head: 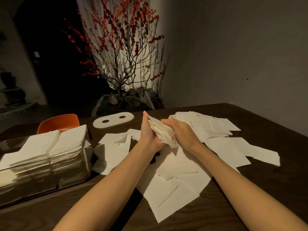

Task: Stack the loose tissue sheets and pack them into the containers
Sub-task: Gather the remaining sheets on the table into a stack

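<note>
Both hands are meeting over the middle of the dark wooden table [250, 189], pressing a stack of tissue sheets [160, 130] between them: the left hand [148, 132] is lying flat against the stack's left face with straight fingers, while the right hand [180, 130] is curling over its right side. Loose tissue sheets [180, 177] are lying scattered on the table beneath and around the forearms. At the left, a clear container [41, 172] is sitting filled with stacked tissues, and a white lid with two holes [113, 121] is lying beyond it. An orange chair [58, 122] is standing behind the table.
</note>
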The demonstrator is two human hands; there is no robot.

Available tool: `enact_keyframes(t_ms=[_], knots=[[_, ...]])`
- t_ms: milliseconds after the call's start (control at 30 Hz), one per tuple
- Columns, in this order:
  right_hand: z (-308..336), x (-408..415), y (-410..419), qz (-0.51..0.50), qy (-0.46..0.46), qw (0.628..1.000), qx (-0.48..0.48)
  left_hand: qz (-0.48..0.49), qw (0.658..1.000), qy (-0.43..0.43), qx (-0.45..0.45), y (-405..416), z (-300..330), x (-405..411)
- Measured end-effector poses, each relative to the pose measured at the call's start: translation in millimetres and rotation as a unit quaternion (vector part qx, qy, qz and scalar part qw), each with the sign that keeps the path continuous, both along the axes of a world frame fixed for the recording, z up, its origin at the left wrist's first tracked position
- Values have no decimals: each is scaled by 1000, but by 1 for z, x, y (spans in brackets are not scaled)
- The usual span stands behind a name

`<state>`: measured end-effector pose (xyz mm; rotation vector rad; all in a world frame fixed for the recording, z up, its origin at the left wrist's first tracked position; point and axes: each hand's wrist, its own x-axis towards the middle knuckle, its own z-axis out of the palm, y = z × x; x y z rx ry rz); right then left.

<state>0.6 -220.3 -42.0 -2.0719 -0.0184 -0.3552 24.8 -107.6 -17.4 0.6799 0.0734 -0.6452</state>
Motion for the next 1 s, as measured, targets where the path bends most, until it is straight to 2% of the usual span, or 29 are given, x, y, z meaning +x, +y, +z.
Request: enact_keyframes(t_ms=[67, 200, 367, 633, 733, 867, 933, 1000], knots=[[2, 3, -5, -13, 3, 1000, 15, -13, 1000, 7, -6, 1, 1, -3], [-2, 6, -9, -68, 4, 996, -53, -19, 1000, 3, 16, 1, -4, 0], [0, 0, -5, -48, 46, 998, 19, -8, 1000, 6, 10, -1, -8, 7], [9, -4, -9, -103, 132, 986, -8, 11, 1000, 24, 4, -2, -1, -1], [8, -5, -10, -115, 119, 986, 26, 18, 999, 34, 7, -1, -1, 0], [8, -2, -14, -132, 99, 986, -14, 26, 999, 35, 15, 2, -2, 0], [9, -2, -13, -127, 96, 986, 43, 32, 999, 27, 22, 2, -5, 0], [10, -2, -13, -102, 95, 974, 179, 29, 999, 23, 17, 2, -8, 2]])
